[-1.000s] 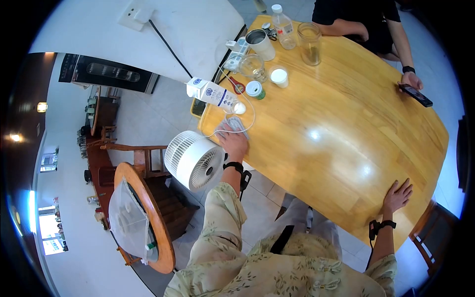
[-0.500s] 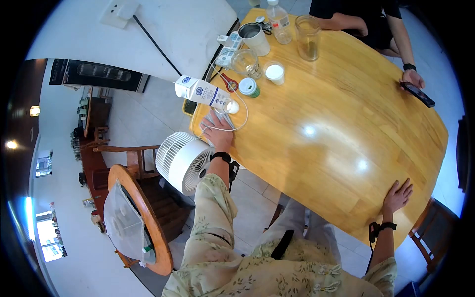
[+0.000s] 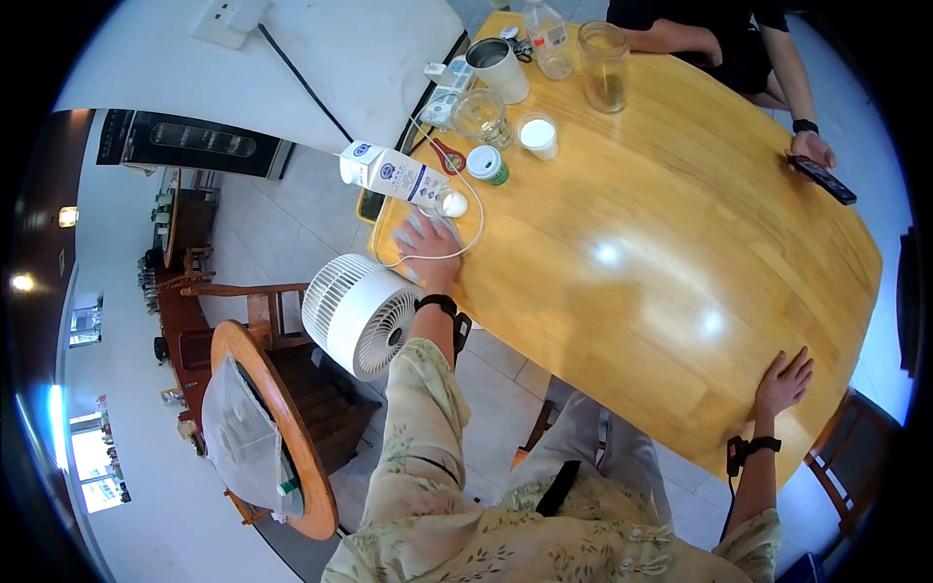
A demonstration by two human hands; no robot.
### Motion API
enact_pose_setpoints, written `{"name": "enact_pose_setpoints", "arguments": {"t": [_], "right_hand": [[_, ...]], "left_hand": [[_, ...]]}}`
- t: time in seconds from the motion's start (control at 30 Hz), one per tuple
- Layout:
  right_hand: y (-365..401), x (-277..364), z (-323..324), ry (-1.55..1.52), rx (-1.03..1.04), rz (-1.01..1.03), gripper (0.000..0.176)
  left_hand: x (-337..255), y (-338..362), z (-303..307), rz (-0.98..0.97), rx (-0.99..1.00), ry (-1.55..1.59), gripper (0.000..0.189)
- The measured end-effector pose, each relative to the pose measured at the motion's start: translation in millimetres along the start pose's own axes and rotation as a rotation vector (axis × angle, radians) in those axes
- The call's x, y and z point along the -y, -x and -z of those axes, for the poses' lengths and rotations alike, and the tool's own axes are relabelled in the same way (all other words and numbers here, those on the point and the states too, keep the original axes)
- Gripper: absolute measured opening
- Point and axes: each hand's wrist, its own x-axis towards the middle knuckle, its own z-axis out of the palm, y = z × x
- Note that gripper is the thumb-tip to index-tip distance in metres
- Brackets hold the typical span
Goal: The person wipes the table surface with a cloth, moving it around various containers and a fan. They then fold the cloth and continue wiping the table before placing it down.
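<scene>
Grey cloth (image 3: 446, 232) lies at the left end of the wooden table (image 3: 632, 194), beneath the left hand (image 3: 426, 255), whose fingers are spread over it, unclenched. The white carton (image 3: 389, 176) stands just beyond; the white fan (image 3: 362, 317) is nearer. The right hand (image 3: 781, 385) rests at the near right edge, fingers extended, grasping nothing. Far right, another person's hand (image 3: 812, 150) holds a phone (image 3: 822, 180).

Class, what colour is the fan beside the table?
The fan is white, shown best in the head view.
</scene>
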Motion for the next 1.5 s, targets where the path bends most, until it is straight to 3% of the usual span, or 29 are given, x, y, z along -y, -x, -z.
{"name": "enact_pose_setpoints", "arguments": {"t": [0.2, 0.47, 0.9, 1.07, 1.37, 1.5], "right_hand": [[-1, 0, -4, 0.006, -0.026, -0.003, 0.065], [0, 4, 5, -0.001, 0.001, -0.016, 0.065], [0, 10, 15, 0.005, 0.058, -0.043, 0.066], [-1, 15, 23, 0.023, 0.073, -0.055, 0.067], [-1, 13, 19, 0.023, 0.071, -0.046, 0.066], [0, 12, 16, 0.015, 0.062, -0.039, 0.067]], "left_hand": [[-12, 31, 10, -0.053, -0.006, 0.057, 0.06], [-19, 49, 17, -0.112, 0.202, 0.062, 0.064], [-63, 134, 18, -0.146, 0.21, 0.065, 0.069], [-79, 169, 31, -0.249, 0.235, 0.091, 0.07], [-71, 171, 26, -0.25, 0.143, 0.229, 0.074], [-62, 150, 21, -0.169, 0.17, 0.123, 0.073]]}}
